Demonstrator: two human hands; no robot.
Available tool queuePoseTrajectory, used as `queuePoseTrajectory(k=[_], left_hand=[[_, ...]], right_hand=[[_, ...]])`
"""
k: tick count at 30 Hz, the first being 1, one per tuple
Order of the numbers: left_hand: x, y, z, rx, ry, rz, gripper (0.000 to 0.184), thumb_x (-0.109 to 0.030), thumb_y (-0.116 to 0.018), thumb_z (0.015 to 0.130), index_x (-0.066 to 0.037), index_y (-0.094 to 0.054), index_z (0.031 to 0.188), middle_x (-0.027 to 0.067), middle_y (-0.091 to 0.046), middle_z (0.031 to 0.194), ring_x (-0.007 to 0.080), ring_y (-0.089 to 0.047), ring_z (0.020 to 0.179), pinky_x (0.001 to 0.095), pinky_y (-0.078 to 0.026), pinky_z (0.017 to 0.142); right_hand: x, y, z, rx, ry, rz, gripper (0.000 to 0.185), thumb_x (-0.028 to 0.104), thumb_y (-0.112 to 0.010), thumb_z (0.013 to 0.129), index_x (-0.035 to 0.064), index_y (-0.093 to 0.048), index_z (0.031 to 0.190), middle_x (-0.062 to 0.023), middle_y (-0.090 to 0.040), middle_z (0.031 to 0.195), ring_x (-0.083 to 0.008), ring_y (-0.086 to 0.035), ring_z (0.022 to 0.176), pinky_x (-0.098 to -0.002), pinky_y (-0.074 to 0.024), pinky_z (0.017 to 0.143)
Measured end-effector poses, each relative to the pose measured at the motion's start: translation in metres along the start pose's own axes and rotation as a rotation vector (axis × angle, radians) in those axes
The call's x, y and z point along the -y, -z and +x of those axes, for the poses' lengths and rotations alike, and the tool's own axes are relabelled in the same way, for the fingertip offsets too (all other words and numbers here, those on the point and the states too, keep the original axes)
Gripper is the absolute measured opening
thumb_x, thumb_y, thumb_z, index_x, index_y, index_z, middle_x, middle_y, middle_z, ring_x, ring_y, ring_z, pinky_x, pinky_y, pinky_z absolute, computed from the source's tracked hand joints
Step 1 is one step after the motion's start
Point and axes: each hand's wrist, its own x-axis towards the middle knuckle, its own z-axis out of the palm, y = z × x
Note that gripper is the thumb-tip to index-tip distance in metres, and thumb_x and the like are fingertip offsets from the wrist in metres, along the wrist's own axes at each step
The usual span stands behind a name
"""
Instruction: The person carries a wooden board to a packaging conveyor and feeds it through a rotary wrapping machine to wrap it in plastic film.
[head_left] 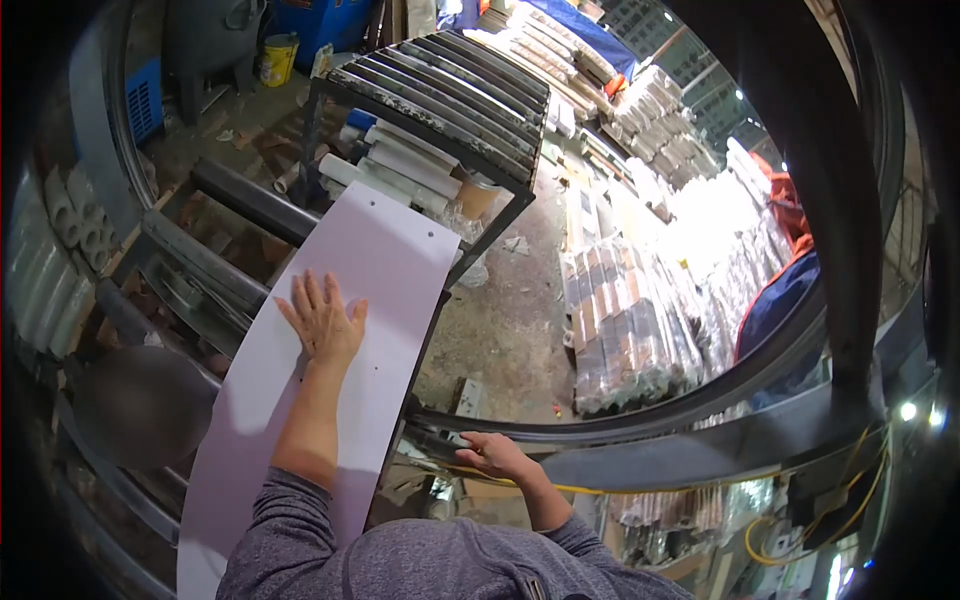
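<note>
A long pale panel (400, 300) with small dark holes near its far end lies on dark rollers (255, 203). My left hand (325, 318) rests flat on the panel's upper surface, palm down with the fingers spread. To the right of the panel, my right hand (492, 455) is beside a dark curved metal frame (640, 450) that has a yellow cable (590, 490) along it. Its fingers are partly bent and apart, and I see nothing held in them. Both forearms come out of grey sleeves.
A roller table (450, 90) stands beyond the panel, with white rolls (410, 165) under it. Plastic-wrapped bundles (625, 330) lie on the floor at the right. A yellow bucket (278, 60) is at the back left. The large ring frame curves around the work area.
</note>
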Motion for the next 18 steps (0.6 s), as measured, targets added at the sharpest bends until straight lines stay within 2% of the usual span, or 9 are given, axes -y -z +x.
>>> queuePoseTrajectory(k=[2, 3, 7, 8, 9, 10, 12, 13, 18], left_hand=[[0.01, 0.0, 0.01, -0.005, 0.091, 0.031, 0.067, -0.043, -0.059, 0.077, -0.003, -0.042, 0.128, 0.0179, -0.031, 0.138, 0.0323, -0.022, 0.131, 0.0592, -0.007, 0.104], [0.017, 0.0, 0.015, -0.005, 0.135, 0.042, 0.067, -0.043, -0.059, 0.077, -0.003, -0.042, 0.128, 0.0172, -0.031, 0.138, 0.031, -0.022, 0.131, 0.0591, -0.007, 0.104], [0.027, 0.004, 0.029, 0.008, 0.203, 0.041, 0.067, -0.043, -0.06, 0.076, -0.004, -0.04, 0.127, 0.0127, -0.038, 0.131, 0.0256, -0.031, 0.125, 0.0542, -0.014, 0.105], [0.025, 0.006, 0.03, 0.018, 0.215, 0.022, 0.067, -0.042, -0.061, 0.076, -0.004, -0.04, 0.127, 0.012, -0.039, 0.129, 0.0251, -0.033, 0.123, 0.053, -0.015, 0.105], [0.025, 0.008, 0.029, -0.031, 0.198, 0.023, 0.067, -0.041, -0.062, 0.076, -0.004, -0.04, 0.127, 0.012, -0.043, 0.124, 0.0251, -0.038, 0.117, 0.047, -0.021, 0.104], [0.027, 0.007, 0.029, -0.04, 0.21, 0.017, 0.066, -0.04, -0.062, 0.075, -0.004, -0.04, 0.126, 0.0122, -0.044, 0.123, 0.0252, -0.039, 0.116, 0.0456, -0.023, 0.102], [0.032, 0.004, 0.032, -0.06, 0.221, 0.009, 0.066, -0.04, -0.063, 0.075, -0.004, -0.041, 0.125, 0.0125, -0.046, 0.119, 0.0254, -0.041, 0.113, 0.043, -0.026, 0.1], [0.032, 0.007, 0.032, -0.064, 0.223, 0.025, 0.065, -0.04, -0.063, 0.075, -0.004, -0.042, 0.124, 0.0127, -0.048, 0.113, 0.0262, -0.044, 0.109, 0.0401, -0.029, 0.096], [0.037, 0.001, 0.033, -0.08, 0.246, 0.047, 0.064, -0.042, -0.064, 0.074, -0.003, -0.044, 0.121, 0.0125, -0.05, 0.105, 0.0266, -0.046, 0.104, 0.0398, -0.03, 0.092]], right_hand=[[-0.001, 0.008, 0.015, -0.085, 0.04, -0.027, 0.048, 0.036, -0.054, 0.086, 0.0029, -0.05, 0.12, -0.0182, -0.063, 0.093, -0.0339, -0.06, 0.087, -0.0371, -0.0455, 0.075], [-0.013, 0.005, 0.026, -0.171, 0.153, -0.052, 0.048, 0.036, -0.054, 0.086, 0.0031, -0.05, 0.12, -0.0206, -0.062, 0.093, -0.0346, -0.059, 0.088, -0.0382, -0.0455, 0.074], [0.015, 0.015, 0.049, -0.183, 0.193, 0.002, 0.047, 0.038, -0.055, 0.086, 0.0013, -0.052, 0.115, -0.0223, -0.06, 0.092, -0.0356, -0.058, 0.088, -0.0377, -0.0456, 0.074], [0.019, 0.015, 0.058, -0.09, 0.206, -0.013, 0.047, 0.038, -0.054, 0.086, 0.001, -0.051, 0.115, -0.0218, -0.06, 0.091, -0.0359, -0.059, 0.087, -0.038, -0.0458, 0.073], [0.026, 0.014, 0.061, -0.032, 0.201, -0.004, 0.041, 0.036, -0.053, 0.086, 0.002, -0.051, 0.109, -0.0221, -0.06, 0.091, -0.0375, -0.058, 0.087, -0.04, -0.0457, 0.073], [0.038, 0.016, 0.061, 0.024, 0.197, 0.009, 0.036, 0.034, -0.052, 0.086, 0.0031, -0.051, 0.104, -0.0224, -0.06, 0.091, -0.0391, -0.057, 0.087, -0.0419, -0.0456, 0.072], [0.043, 0.012, 0.065, 0.061, 0.254, -0.013, 0.038, 0.035, -0.052, 0.087, 0.0018, -0.051, 0.107, -0.0223, -0.06, 0.09, -0.0396, -0.057, 0.087, -0.0429, -0.0453, 0.072], [0.041, 0.007, 0.065, 0.004, 0.29, 0.005, 0.041, 0.035, -0.051, 0.087, 0.0005, -0.051, 0.109, -0.0217, -0.06, 0.089, -0.0397, -0.057, 0.086, -0.0441, -0.0448, 0.071], [0.037, 0.015, 0.063, 0.086, 0.237, -0.077, 0.043, 0.036, -0.049, 0.088, 0.0015, -0.049, 0.113, -0.023, -0.06, 0.089, -0.0412, -0.056, 0.086, -0.0454, -0.0444, 0.071]])
